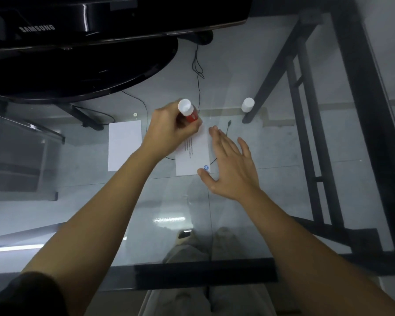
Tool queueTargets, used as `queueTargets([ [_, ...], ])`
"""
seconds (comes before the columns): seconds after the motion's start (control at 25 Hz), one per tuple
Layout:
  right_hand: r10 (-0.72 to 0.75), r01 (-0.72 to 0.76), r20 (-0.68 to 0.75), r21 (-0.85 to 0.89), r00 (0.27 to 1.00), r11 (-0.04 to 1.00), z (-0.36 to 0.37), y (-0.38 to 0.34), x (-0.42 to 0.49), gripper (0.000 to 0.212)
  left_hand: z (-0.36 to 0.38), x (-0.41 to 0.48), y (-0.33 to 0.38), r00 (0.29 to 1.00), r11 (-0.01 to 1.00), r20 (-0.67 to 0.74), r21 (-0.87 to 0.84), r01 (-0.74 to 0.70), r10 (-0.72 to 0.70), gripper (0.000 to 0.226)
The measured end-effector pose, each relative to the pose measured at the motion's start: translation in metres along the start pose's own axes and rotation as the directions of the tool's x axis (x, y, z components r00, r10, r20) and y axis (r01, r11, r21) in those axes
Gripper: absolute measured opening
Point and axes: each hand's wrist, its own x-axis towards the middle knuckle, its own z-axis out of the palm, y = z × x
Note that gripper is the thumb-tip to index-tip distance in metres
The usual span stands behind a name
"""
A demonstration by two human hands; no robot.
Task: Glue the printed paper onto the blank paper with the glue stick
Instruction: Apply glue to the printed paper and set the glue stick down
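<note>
**Glue stick over the far edge of the printed sheet, blank sheet waiting to the left**

A glass table (283, 179) carried everything, with a black monitor (78, 42) across its far left. On the glass, two sheets lay side by side but apart, each with its long axis running near to far. The blank paper (124, 145) sat to the left, untouched. The printed paper (197, 156) lay to its right, between the two hands, printed side up with text lines and a small blue logo showing.

The left hand (171, 131) was closed around the glue stick (188, 111), which tilted with its white base up and far, its working end hidden down by the far left corner of the printed paper; contact could not be confirmed. The right hand (230, 165) was spread flat with fingers apart, gripping nothing, its thumb on the sheet's near right corner and its fingers along the right edge, apparently steadying it. The white cap (248, 104) stood well apart, far right.

Judging from this, the gluing stroke would run along the sheet's long axis toward the person, and the blank paper lay nearer the left hand.
</note>
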Motion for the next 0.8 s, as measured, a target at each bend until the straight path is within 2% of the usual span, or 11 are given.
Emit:
queueTargets([
  [0.12, -0.008, 0.008, -0.007, -0.025, 1.000, 1.000, -0.001, 0.001, 0.000, 0.088, -0.001, -0.030, 0.003, 0.998, 0.997, 0.041, -0.062, -0.049, 0.051, 0.015],
  [0.24, -0.011, 0.011, -0.002, -0.008, 1.000, 1.000, -0.001, 0.001, 0.000, 0.087, 0.003, -0.044, 0.004, 0.987, 0.994, 0.121, -0.021, -0.108, 0.110, 0.016],
  [0.36, -0.012, 0.012, -0.008, -0.012, 1.000, 1.000, -0.001, 0.000, -0.001, 0.087, 0.004, -0.022, 0.004, 0.988, 0.992, 0.097, 0.022, -0.124, 0.122, 0.016],
  [0.52, -0.002, 0.002, -0.002, 0.004, 1.000, 1.000, 0.000, -0.001, 0.001, 0.089, 0.001, 0.013, 0.004, 0.999, 0.998, 0.012, 0.058, -0.036, 0.035, 0.019],
  [0.6, 0.004, -0.004, -0.013, 0.002, 1.000, 1.000, 0.000, 0.000, 0.000, 0.088, -0.003, 0.008, 0.001, 0.998, 0.997, -0.003, -0.060, 0.058, -0.058, 0.015],
  [0.64, 0.007, -0.007, -0.020, -0.001, 1.000, 1.000, 0.000, 0.000, 0.000, 0.087, -0.007, -0.001, -0.001, 0.989, 0.966, 0.001, -0.213, 0.147, -0.150, 0.012],
  [0.68, 0.008, -0.008, -0.027, 0.002, 1.000, 1.000, 0.000, 0.000, 0.000, 0.086, -0.010, -0.011, -0.004, 0.962, 0.856, 0.037, -0.447, 0.258, -0.270, 0.010],
  [0.72, 0.007, -0.007, -0.031, 0.009, 0.999, 1.000, 0.000, 0.000, 0.000, 0.085, -0.013, -0.022, -0.006, 0.920, 0.637, 0.101, -0.693, 0.339, -0.379, 0.007],
  [0.76, 0.002, -0.001, -0.031, 0.018, 1.000, 1.000, 0.000, 0.000, 0.000, 0.084, -0.017, -0.031, -0.009, 0.870, 0.370, 0.172, -0.854, 0.366, -0.462, 0.006],
  [0.8, -0.005, 0.006, -0.028, 0.027, 1.000, 1.000, 0.000, 0.000, 0.000, 0.082, -0.021, -0.037, -0.013, 0.821, 0.126, 0.238, -0.929, 0.349, -0.519, 0.006],
])
